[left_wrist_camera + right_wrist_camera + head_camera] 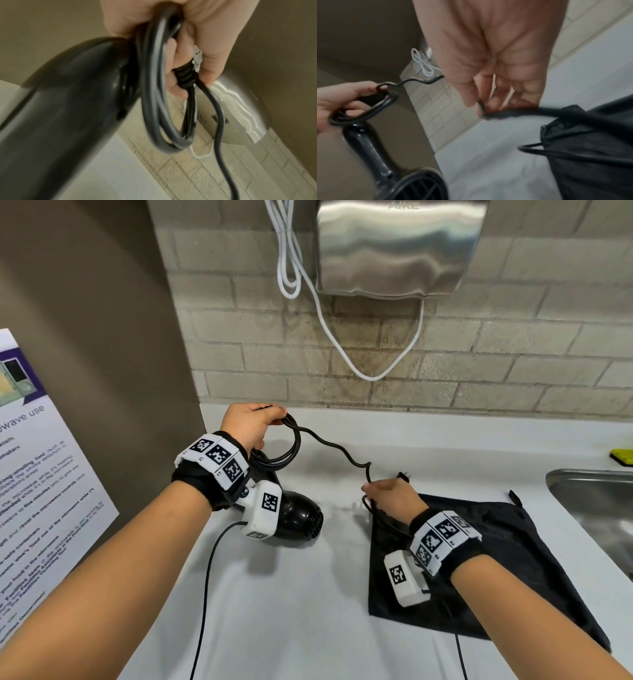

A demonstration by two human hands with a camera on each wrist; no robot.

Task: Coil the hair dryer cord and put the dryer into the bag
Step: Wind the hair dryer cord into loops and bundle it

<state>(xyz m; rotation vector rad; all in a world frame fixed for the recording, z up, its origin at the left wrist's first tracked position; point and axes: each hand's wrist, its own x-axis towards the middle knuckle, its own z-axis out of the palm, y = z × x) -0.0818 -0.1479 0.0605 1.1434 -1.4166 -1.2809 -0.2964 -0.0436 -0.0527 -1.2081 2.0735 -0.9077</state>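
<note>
My left hand (pixel 251 424) grips the coiled loops of the black cord (pixel 286 451) together with the end of the hair dryer's handle; the black hair dryer (pixel 299 517) hangs below it over the white counter. In the left wrist view the coil (pixel 157 101) hangs from my curled fingers beside the dryer handle (pixel 60 115). A free length of cord (pixel 342 451) runs right to my right hand (pixel 392 496), which pinches it just above the flat black bag (pixel 479 559). The plug (pixel 403 475) sticks out behind that hand. In the right wrist view my fingers (pixel 489 102) pinch the cord (pixel 513 113).
A steel hand dryer (pixel 394 248) hangs on the brick wall with a white cable (pixel 325 316) looping below it. A steel sink (pixel 596 505) sits at the right, a yellow sponge (pixel 621 456) behind it. A brown panel with a poster (pixel 44 474) stands on the left.
</note>
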